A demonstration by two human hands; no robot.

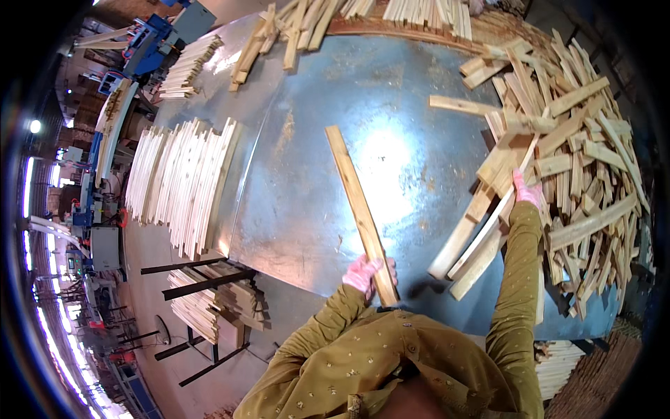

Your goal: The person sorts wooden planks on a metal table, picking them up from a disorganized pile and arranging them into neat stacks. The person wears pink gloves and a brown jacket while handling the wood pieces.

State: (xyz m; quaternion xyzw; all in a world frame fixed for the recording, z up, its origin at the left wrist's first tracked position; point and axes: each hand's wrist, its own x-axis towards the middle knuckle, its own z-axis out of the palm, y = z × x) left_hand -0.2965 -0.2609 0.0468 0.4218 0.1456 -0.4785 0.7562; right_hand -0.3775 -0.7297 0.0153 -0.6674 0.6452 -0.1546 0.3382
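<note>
My left hand (368,273), in a pink glove, is closed around the near end of a long wooden strip (354,195). That strip slants away from me, its far end pointing up and slightly left over the metal tabletop (293,174). On the right, my pink-gloved right hand (527,190) reaches to the edge of a heap of loose wooden pieces (586,160). Its fingers are closed on a narrow wooden strip (481,237) that lies among several others angled toward me. Part of its grip is hidden by the wood.
Neat rows of pale strips (185,181) lie along the table's left side. More wood (300,28) lies at the far edge. Below left stands a black metal frame (209,279) with stacked strips. Blue machines (146,45) stand beyond the table.
</note>
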